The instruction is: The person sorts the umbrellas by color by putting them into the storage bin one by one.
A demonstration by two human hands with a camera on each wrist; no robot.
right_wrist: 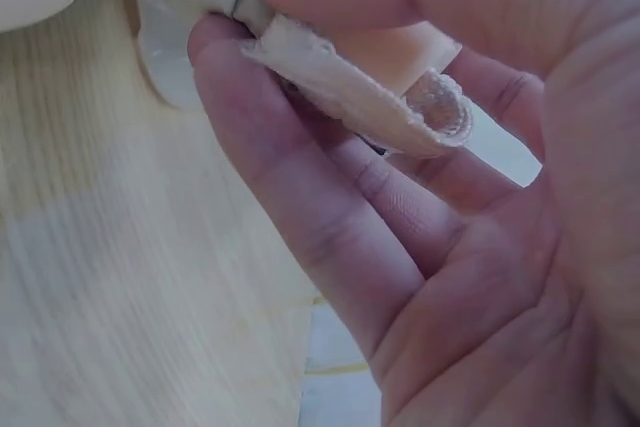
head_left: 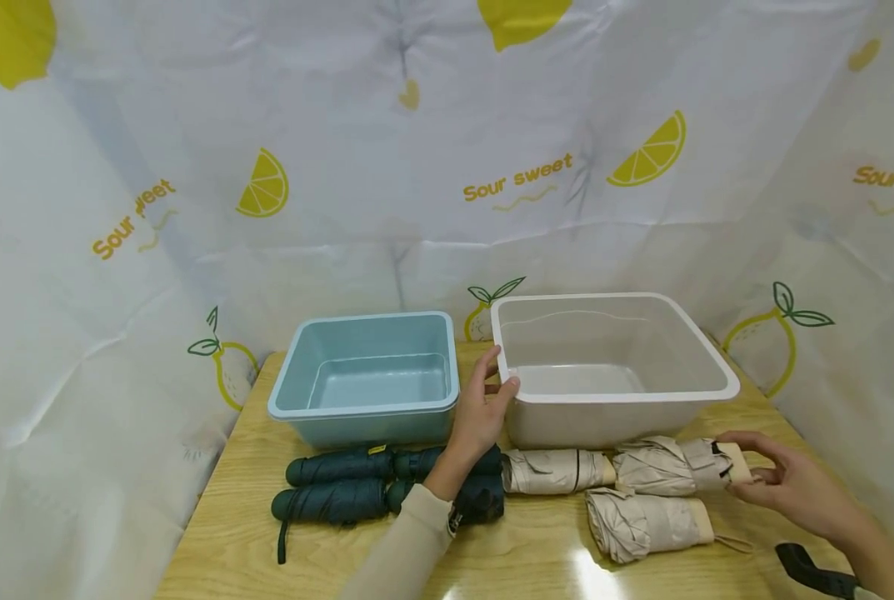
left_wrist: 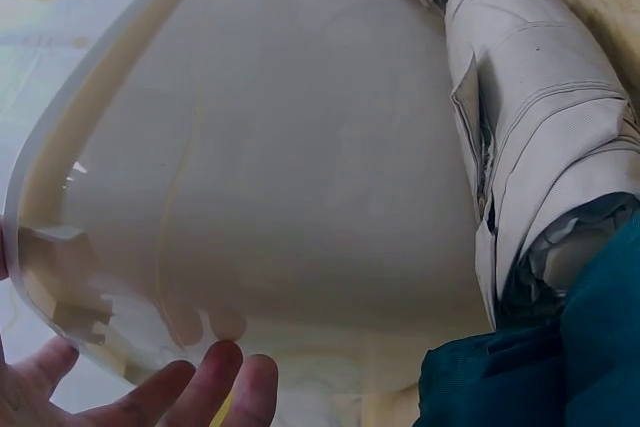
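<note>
A pale beige folded umbrella lies in front of the white plastic basin. My right hand pinches its light handle end between thumb and fingers; a looped strap shows there in the right wrist view. My left hand holds the basin's near left corner, thumb over the rim and fingers along the outer wall. Two more beige umbrellas lie close by, one left of the gripped one and one nearer to me with its strap out. No objects show inside the basin.
A light blue basin stands at the left. Several dark green folded umbrellas lie in two rows before it, partly hidden by my left forearm. The wooden table meets a lemon-printed curtain behind and at the sides.
</note>
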